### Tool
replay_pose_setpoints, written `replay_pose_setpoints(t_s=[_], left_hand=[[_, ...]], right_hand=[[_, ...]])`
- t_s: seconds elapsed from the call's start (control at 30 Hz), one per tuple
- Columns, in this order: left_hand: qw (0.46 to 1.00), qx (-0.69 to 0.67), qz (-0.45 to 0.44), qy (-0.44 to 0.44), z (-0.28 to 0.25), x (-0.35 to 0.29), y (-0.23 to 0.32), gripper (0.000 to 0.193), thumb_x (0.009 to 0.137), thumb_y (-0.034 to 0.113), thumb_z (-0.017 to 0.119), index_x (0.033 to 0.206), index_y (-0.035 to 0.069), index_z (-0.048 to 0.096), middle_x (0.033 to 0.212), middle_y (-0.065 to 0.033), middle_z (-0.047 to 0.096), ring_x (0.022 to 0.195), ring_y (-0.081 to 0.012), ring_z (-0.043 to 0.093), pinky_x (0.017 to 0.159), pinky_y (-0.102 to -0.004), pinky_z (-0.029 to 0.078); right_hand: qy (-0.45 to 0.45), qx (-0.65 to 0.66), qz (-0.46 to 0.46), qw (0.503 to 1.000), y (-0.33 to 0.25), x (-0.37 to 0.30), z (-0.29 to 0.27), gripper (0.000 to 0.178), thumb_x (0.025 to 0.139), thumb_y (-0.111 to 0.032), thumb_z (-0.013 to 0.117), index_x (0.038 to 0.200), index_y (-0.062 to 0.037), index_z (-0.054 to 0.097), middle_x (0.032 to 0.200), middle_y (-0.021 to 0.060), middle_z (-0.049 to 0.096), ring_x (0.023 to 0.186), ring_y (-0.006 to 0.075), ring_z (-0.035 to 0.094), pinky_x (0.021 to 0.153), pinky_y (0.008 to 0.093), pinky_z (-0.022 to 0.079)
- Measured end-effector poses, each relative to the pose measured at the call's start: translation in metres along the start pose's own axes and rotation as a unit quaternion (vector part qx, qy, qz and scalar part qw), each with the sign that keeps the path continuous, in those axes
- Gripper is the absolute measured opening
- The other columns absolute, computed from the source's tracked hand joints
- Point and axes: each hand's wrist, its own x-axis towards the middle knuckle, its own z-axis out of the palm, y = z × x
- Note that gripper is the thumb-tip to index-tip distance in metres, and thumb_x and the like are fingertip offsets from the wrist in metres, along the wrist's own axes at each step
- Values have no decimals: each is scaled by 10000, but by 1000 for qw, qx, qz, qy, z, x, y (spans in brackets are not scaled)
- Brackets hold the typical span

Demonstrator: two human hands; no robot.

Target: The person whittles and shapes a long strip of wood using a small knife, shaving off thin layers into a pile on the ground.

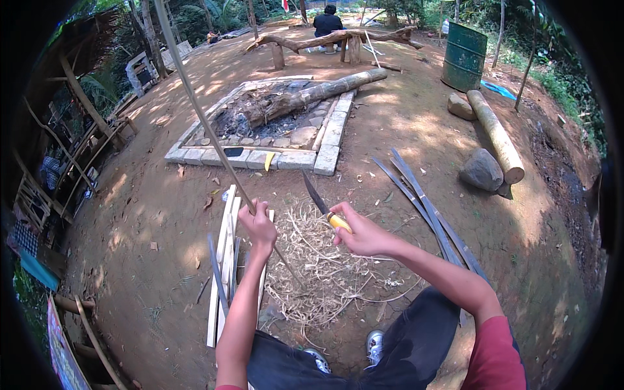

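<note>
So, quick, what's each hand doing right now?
Left hand: closed, holding a long thin stick.
Right hand: closed, its grip around the yellow handle of a knife.

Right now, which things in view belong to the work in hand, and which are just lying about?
In the work:
long thin stick, in left hand
yellow-handled knife, in right hand
curly shavings, likely cut waste
pale wood strips, possibly stock

Just lying about, seemingly:
green drum
grey rock
thick log
</note>
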Motion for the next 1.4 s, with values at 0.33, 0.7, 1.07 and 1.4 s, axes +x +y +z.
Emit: replay_pose_setpoints(t_s=[0.33,0.7,1.07,1.4], left_hand=[[982,-163,-34,90,-56,-9,-8,300,875,-7,497,655,79,311,629,62,298,482,-19,254,425,-234,172],[970,-179,-57,157,-72,-32,-10,132,874,-5,475,834,61,368,643,-4,354,430,-74,277,385,-243,232],[986,-147,29,78,-64,-42,2,292,850,-38,451,621,76,309,544,31,261,407,-55,212,358,-247,208],[991,-93,58,81,-76,-36,-9,323,873,-43,430,628,69,252,576,25,242,412,-56,191,345,-251,185]], right_hand=[[68,-8,-29,997,45,78,88,499,934,-164,527,1372,-71,306,884,150,606,801,216,653,730,379,513],[67,304,83,947,64,16,162,484,977,-58,477,1426,-133,315,779,47,633,613,74,564,512,258,447],[131,186,-5,974,94,3,174,452,966,-45,477,1404,-78,371,847,106,653,695,149,621,633,323,482],[143,146,-50,978,73,-12,166,443,964,-76,496,1396,-83,403,788,195,662,602,258,648,535,397,474]])
